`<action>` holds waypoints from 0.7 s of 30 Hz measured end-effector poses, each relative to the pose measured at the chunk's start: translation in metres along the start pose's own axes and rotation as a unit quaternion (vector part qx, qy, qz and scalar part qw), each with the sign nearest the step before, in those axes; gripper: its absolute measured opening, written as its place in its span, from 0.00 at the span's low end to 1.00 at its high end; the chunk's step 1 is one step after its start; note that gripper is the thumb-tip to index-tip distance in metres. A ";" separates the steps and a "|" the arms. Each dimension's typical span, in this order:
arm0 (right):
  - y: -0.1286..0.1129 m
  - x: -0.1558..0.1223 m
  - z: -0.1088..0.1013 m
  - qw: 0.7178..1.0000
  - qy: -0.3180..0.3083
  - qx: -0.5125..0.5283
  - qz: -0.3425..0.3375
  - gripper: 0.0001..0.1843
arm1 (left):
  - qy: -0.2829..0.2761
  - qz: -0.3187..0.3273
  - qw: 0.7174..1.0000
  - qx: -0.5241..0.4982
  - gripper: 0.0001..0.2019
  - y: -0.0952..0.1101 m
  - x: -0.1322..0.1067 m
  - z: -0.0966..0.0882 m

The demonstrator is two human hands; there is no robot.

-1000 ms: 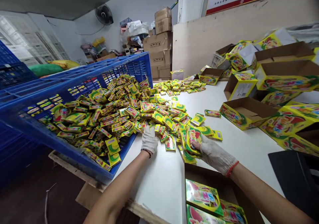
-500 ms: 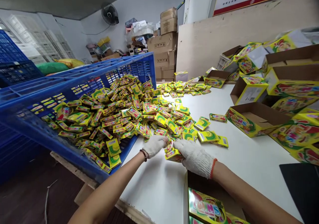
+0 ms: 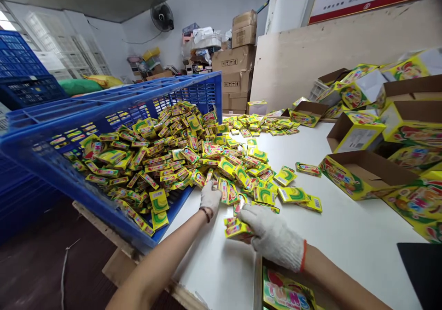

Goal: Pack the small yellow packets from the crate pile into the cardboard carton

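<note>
A big heap of small yellow-green packets [image 3: 179, 158] spills from a tilted blue crate [image 3: 113, 112] onto the white table [image 3: 345, 236]. My left hand [image 3: 210, 198], in a white knit glove, rests at the heap's near edge with its fingers curled on a few packets. My gloved right hand [image 3: 267, 234] is closed on a small stack of packets [image 3: 236, 229] lying just in front of the heap. Loose packets [image 3: 293, 194] lie to the right of both hands.
Open yellow cartons [image 3: 362, 174] crowd the table's right side and back. A brown box with larger printed packs [image 3: 286, 294] sits at the near edge under my right wrist. A wooden board [image 3: 311, 57] leans at the back. Blue crates [image 3: 24, 80] stack at left.
My right hand has pulled a stack of packets out of the heap toward me. My left hand went from the stack back to the heap's edge.
</note>
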State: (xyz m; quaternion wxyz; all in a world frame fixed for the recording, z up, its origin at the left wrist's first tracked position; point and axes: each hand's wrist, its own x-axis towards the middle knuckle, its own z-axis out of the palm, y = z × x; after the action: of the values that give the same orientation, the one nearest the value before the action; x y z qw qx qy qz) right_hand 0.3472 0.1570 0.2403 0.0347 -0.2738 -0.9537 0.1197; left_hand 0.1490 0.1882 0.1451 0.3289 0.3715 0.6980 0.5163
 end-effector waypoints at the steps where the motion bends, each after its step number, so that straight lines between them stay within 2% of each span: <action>1: -0.008 0.004 0.005 0.999 -0.020 -0.018 -0.019 0.12 | -0.020 0.022 0.999 0.020 0.13 -0.004 -0.012 -0.013; 4: -0.025 0.020 0.027 0.996 -0.057 -0.063 -0.036 0.20 | -0.108 0.075 0.988 0.084 0.10 -0.016 -0.044 -0.047; 6: -0.032 0.031 0.040 0.991 -0.075 -0.104 -0.023 0.34 | -0.156 0.084 0.977 0.121 0.05 -0.021 -0.052 -0.061; 7: -0.034 0.037 0.046 0.989 -0.083 -0.125 -0.017 0.41 | -0.160 0.083 0.974 0.137 0.04 -0.022 -0.050 -0.065; 9: -0.038 0.045 0.053 0.982 -0.106 -0.158 -0.015 0.48 | -0.116 0.083 0.976 0.163 0.02 -0.019 -0.037 -0.067; 13: -0.044 0.051 0.054 0.973 -0.148 -0.177 -0.013 0.39 | 0.019 0.092 0.977 0.190 0.12 -0.003 0.007 -0.051; 16: -0.049 0.047 0.053 0.975 -0.154 -0.158 -0.007 0.39 | 0.039 0.087 0.976 0.197 0.14 0.007 0.026 -0.041; 18: -0.051 0.042 0.054 0.978 -0.156 -0.141 0.003 0.35 | 0.037 0.083 0.977 0.193 0.10 0.005 0.026 -0.043; 20: -0.050 0.037 0.058 0.981 -0.149 -0.120 0.010 0.33 | 0.036 0.085 0.980 0.176 0.08 -0.005 0.013 -0.052; 21: -0.049 0.034 0.061 0.984 -0.141 -0.108 0.009 0.35 | 0.033 0.088 0.982 0.164 0.09 -0.013 0.003 -0.058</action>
State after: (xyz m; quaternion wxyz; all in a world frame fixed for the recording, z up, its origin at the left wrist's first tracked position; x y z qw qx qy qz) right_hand 0.2854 0.1223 0.1935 -0.1312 -0.2651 -0.9537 0.0540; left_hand 0.0965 0.1604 0.1471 0.1941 0.4631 0.7483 0.4336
